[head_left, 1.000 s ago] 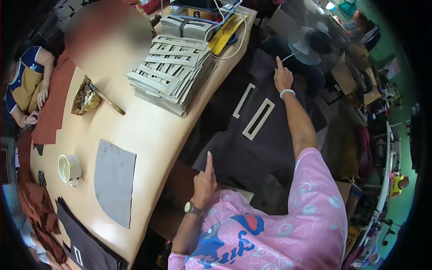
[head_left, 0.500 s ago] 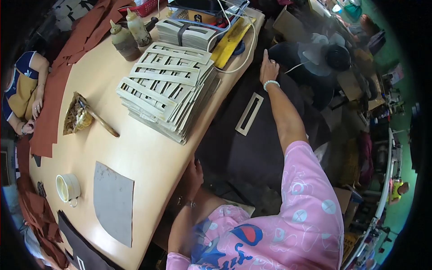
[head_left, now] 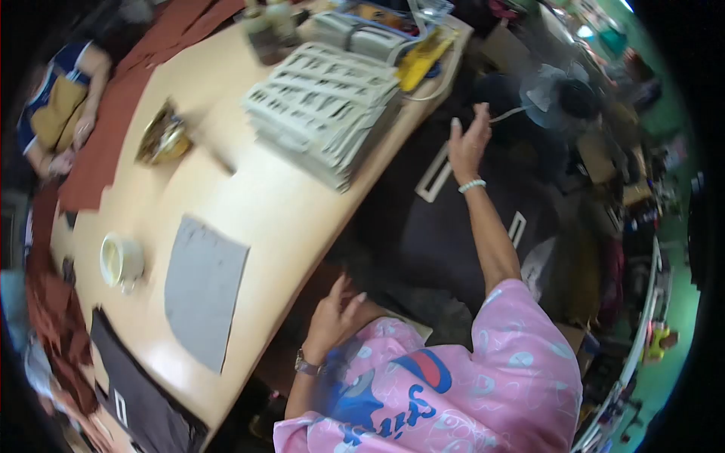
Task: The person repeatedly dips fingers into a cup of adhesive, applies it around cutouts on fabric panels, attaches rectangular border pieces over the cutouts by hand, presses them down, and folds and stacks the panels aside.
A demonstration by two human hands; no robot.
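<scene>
My right hand [head_left: 468, 147], with a beaded bracelet on its wrist, is over the dark sheet [head_left: 445, 238], thumb and fingers apart and nothing visible in it. A pale slotted strip [head_left: 434, 175] lies on the sheet just left of that hand. Another pale strip [head_left: 516, 229] shows partly beyond my right forearm. My left hand [head_left: 334, 315], with a watch on the wrist, hangs by the table's near edge, its fingers apart and holding nothing. A tall stack of pale slotted pieces [head_left: 321, 106] stands on the table [head_left: 302, 230].
On the table are a grey curved piece [head_left: 204, 291], a white cup [head_left: 121, 260], a glue pot [head_left: 166, 137], bottles [head_left: 264, 34] and a dark folded piece [head_left: 140, 385]. Red-brown material [head_left: 113, 143] lies by another person [head_left: 64, 109] across the table.
My left hand has risen from beside the table edge and its fingers have spread. My right hand has opened from pointing. A second strip shows again beyond the right forearm. The view has shifted.
</scene>
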